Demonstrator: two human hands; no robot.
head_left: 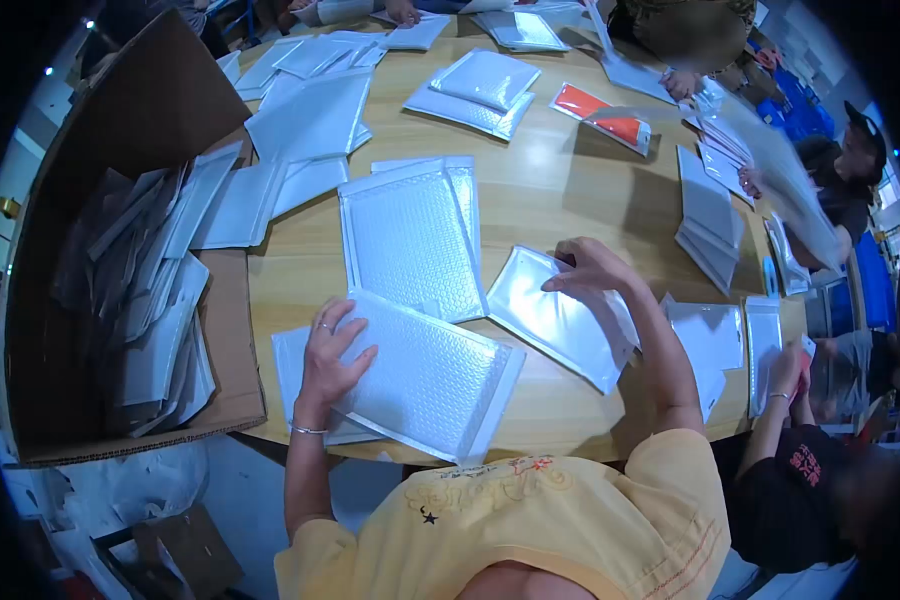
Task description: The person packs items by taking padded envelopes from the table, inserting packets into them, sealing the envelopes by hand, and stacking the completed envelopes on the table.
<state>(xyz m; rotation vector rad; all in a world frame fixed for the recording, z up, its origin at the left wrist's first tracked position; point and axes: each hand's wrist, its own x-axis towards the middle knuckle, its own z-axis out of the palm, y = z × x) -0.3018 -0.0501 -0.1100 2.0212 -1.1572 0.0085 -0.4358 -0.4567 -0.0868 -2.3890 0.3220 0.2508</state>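
My left hand [332,358] lies with fingers spread on a white bubble mailer [425,375] near the table's front edge. Another flat white mailer [288,365] sticks out beneath it. Farther forward, more bubble mailers [410,235] overlap in a pile. My right hand [595,268] is curled over the upper edge of a glossy white packet in clear plastic [560,320], its thumb and fingers closed at that edge. The exact grip there is partly hidden by the fingers.
At left, a cardboard box [240,340] holds many mailers. Mailer stacks [310,110] lie behind it, with two more mailers [485,80] at the back. An orange packet [610,122] lies farther right. Co-workers' hands [682,85] handle packets around the table [530,190].
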